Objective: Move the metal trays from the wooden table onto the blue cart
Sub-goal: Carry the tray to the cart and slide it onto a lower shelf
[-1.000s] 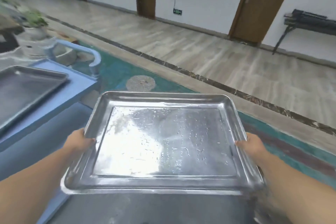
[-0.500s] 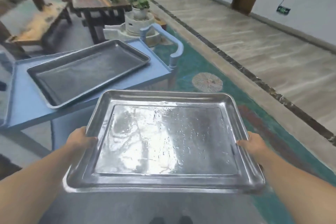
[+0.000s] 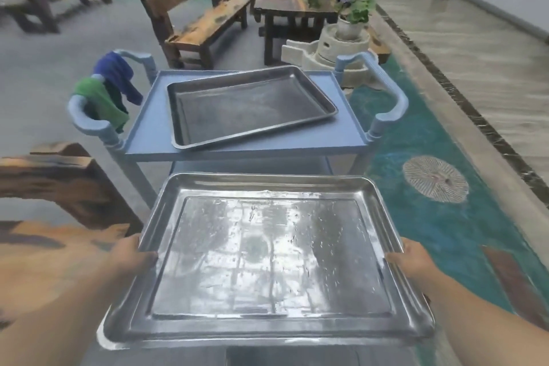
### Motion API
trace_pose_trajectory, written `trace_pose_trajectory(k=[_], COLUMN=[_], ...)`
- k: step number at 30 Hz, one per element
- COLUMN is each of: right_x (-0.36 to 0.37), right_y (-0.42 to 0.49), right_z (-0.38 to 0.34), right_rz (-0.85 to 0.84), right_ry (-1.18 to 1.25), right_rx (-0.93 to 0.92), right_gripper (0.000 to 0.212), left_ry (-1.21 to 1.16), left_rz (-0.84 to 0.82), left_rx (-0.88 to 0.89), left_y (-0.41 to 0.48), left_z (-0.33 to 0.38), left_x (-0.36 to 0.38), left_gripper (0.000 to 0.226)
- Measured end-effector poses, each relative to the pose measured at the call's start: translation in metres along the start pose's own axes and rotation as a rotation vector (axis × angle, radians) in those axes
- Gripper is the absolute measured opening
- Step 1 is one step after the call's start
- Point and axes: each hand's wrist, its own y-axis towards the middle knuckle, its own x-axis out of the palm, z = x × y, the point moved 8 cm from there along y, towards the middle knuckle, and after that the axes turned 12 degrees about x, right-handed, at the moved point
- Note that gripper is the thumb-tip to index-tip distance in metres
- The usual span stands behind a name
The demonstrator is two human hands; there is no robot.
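I hold a shiny metal tray [image 3: 267, 258] level in front of me, speckled with water drops. My left hand [image 3: 130, 255] grips its left rim and my right hand [image 3: 411, 260] grips its right rim. Straight ahead stands the blue cart [image 3: 335, 137], its top shelf just beyond the far edge of the held tray. A second, darker metal tray [image 3: 246, 104] lies slightly askew on the cart's top shelf.
Blue and green cloths [image 3: 110, 92] hang on the cart's left handle. A wooden bench corner [image 3: 59, 184] is close at my left. Behind the cart are a wooden bench [image 3: 202, 21], a dark table [image 3: 288, 6] and a potted plant on a stone mill [image 3: 344, 36]. A teal rug [image 3: 439, 217] runs on the right.
My view has swung left, bringing the blue cart from the left side to straight ahead. The held tray stays gripped by both hands, now facing the cart's near edge.
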Motion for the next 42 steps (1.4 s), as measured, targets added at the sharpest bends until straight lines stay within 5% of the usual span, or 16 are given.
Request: trace_pose_trajectory(k=[13, 24, 33, 36, 42], right_x=[0.061, 0.122, 0.197, 0.212, 0.225], right_y=[0.058, 0.166, 0.34, 0.394, 0.454], right_z=[-0.077, -0.124, -0.164, -0.186, -0.227], right_rz=[0.005, -0.016, 0.04, 0.07, 0.161], right_ry=[-0.118, -0.083, -0.092, -0.035, -0.056], right_rx=[0.072, 0.06, -0.081, -0.123, -0.276], right_gripper=[0.066, 0.012, 0.031, 0.042, 0.017], left_ry=[-0.08, 0.161, 0.144, 0.142, 0.291], left_rz=[-0.051, -0.033, 0.069, 0.113, 0.155], left_rx=[-0.09, -0.092, -0.036, -0.004, 0.093], left_y=[0.1, 0.202, 0.332, 0.384, 0.481], left_z=[-0.035, -0.041, -0.081, -0.09, -0.084], left_x=[0.005, 0.031, 0.125, 0.148, 0.165], left_gripper=[0.013, 0.016, 0.037, 0.027, 0.039])
